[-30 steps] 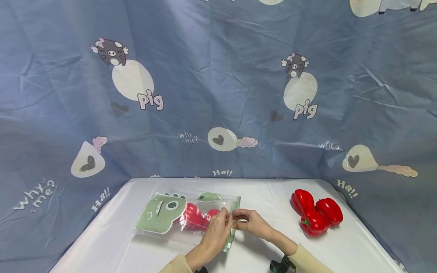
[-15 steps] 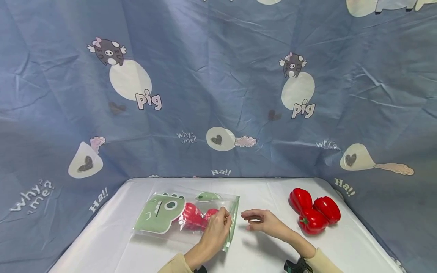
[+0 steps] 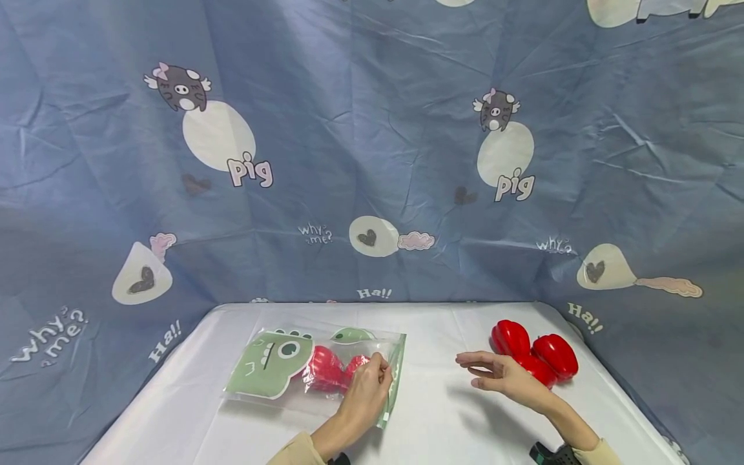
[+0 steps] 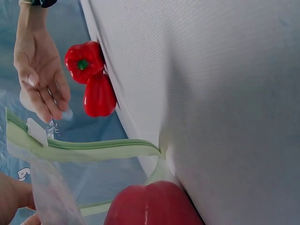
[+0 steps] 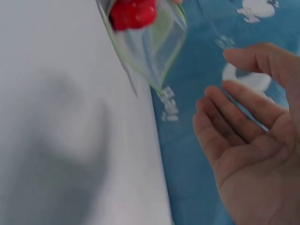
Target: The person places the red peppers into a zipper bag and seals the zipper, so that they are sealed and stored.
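A clear zip bag (image 3: 270, 368) with a green dinosaur print lies on the white table, its green-edged mouth facing right. Red bell peppers (image 3: 323, 369) show through the plastic. My left hand (image 3: 365, 392) pinches the upper layer near the mouth, which gapes apart in the right wrist view (image 5: 171, 61). A white slider (image 4: 37, 132) sits at one end of the green zip strip. My right hand (image 3: 502, 376), fingers extended and holding nothing, hovers between the bag and a cluster of red bell peppers (image 3: 556, 356). It partly covers the nearest one (image 3: 539, 371) in the head view.
The peppers stand close together near the right side of the table (image 3: 430, 420). Behind the table's far edge hangs a blue curtain (image 3: 325, 161) with pig prints. Dark straps with devices circle both wrists.
My right hand has left the bag's mouth and moved right toward the loose bell peppers. My left hand keeps its pinch on the bag, which stays in place.
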The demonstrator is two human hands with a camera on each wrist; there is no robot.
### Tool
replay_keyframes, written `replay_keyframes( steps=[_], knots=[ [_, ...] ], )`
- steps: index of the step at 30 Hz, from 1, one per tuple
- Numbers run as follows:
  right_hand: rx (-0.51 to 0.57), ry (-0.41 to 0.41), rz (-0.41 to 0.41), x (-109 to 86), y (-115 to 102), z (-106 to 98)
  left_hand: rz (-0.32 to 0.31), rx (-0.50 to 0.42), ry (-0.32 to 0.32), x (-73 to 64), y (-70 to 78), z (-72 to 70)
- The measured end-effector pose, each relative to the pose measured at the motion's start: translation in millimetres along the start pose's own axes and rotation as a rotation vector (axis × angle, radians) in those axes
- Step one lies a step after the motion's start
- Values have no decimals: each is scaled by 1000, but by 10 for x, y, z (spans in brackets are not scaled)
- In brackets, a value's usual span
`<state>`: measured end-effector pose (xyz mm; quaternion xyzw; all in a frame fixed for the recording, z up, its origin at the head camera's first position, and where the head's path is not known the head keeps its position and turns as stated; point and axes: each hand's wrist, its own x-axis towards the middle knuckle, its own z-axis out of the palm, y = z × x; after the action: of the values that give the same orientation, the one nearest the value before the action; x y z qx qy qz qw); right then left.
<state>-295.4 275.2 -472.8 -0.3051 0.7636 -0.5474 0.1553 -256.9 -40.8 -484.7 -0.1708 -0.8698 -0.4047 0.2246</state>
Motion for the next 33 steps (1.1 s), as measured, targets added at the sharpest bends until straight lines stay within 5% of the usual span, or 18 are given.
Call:
replay_keyframes(
  steps=[6, 18, 24, 33],
  knots=[
    [-12, 9, -7, -287, -25, -255, -4, 8, -7, 2, 2, -4],
    [-92, 183, -6, -744, 85, -627, -7, 6, -6, 7, 6, -7],
    [-60, 263, 92, -876, 199, -767, -16, 9, -7, -2, -5, 11],
    [-30, 262, 70, -931, 381, -871, 2, 15, 0, 2, -14, 13]
  ],
)
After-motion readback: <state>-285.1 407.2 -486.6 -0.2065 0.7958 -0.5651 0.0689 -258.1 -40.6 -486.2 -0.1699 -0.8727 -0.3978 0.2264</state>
